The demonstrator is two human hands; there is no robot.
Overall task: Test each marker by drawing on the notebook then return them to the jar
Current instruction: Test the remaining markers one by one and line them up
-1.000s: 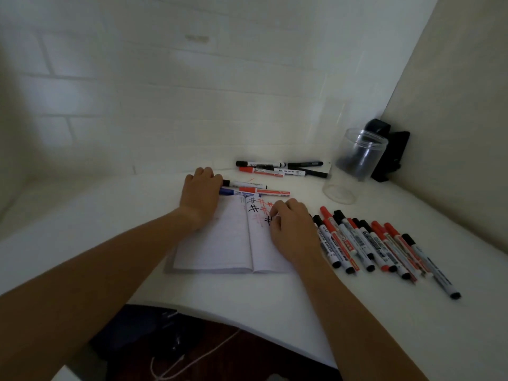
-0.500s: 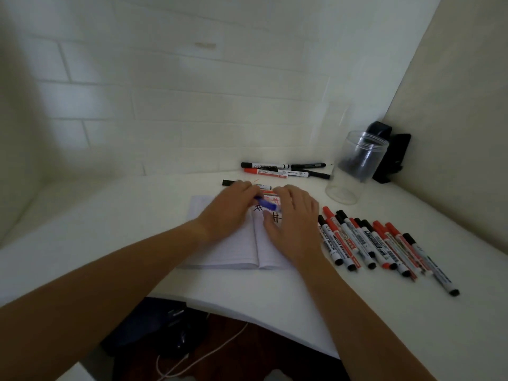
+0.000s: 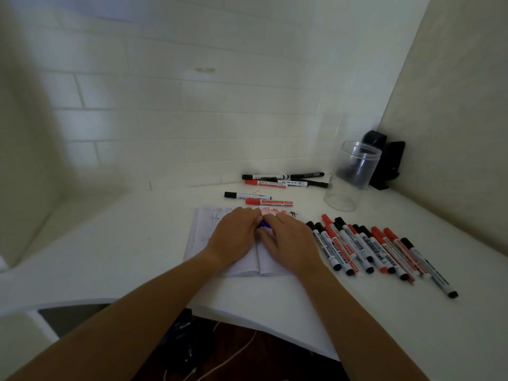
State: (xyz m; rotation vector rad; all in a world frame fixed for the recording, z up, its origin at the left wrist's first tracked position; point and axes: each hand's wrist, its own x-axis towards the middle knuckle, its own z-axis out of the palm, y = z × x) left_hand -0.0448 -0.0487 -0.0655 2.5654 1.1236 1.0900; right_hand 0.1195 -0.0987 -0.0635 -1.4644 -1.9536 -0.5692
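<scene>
An open notebook (image 3: 203, 229) lies on the white desk, with red and black hash marks along the top of its right page. Both hands meet over its middle. My left hand (image 3: 236, 237) and my right hand (image 3: 291, 243) hold a blue marker (image 3: 265, 224) between them; only a short blue part shows between the fingers. A row of several red and black markers (image 3: 365, 247) lies right of the notebook. More markers (image 3: 280, 180) lie at the back by the wall, and two markers (image 3: 258, 198) sit just above the notebook. A clear plastic jar (image 3: 353, 174) stands at the back right.
A black object (image 3: 387, 160) stands in the corner behind the jar. White brick wall runs along the back, a beige wall on the right. The desk's front edge (image 3: 247, 323) curves below my arms, with dark floor and a white cable under it.
My left hand moved from the notebook's top left to the middle and took the blue marker; my right hand joined it there. The view shifted slightly.
</scene>
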